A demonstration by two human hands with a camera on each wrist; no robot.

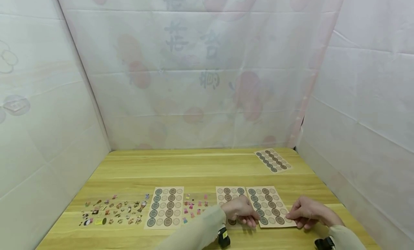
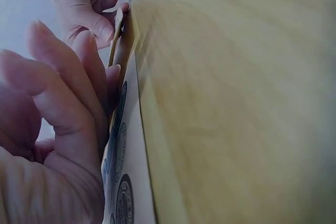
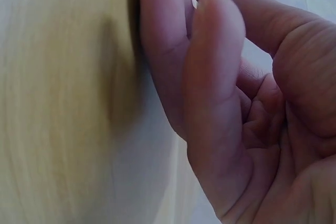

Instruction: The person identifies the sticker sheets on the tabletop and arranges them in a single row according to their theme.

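A tan sheet of round stickers (image 1: pixel 268 203), with dark and pale circles in columns, lies between my two hands, its near edge a little raised. My left hand (image 1: pixel 240 210) pinches its near left corner, reaching across another sheet of round stickers (image 1: pixel 227 190) that it partly covers. At the near right corner, my right hand (image 1: pixel 310 212) grips the sheet with the thumb on top and fingers below. In the left wrist view the right hand (image 2: pixel 86 11) shows beyond the curled left fingers (image 2: pixel 63 77). The right wrist view shows mostly fingers (image 3: pixel 210 72) close over the wood.
A third sheet of round stickers (image 1: pixel 165 207) lies to the left. Clear sheets with small colourful stickers (image 1: pixel 119 210) and pink figures (image 1: pixel 194 205) lie alongside. One more round-sticker sheet (image 1: pixel 273 160) is at the back right. White printed curtains (image 1: pixel 194 81) enclose the wooden table (image 1: pixel 181 163).
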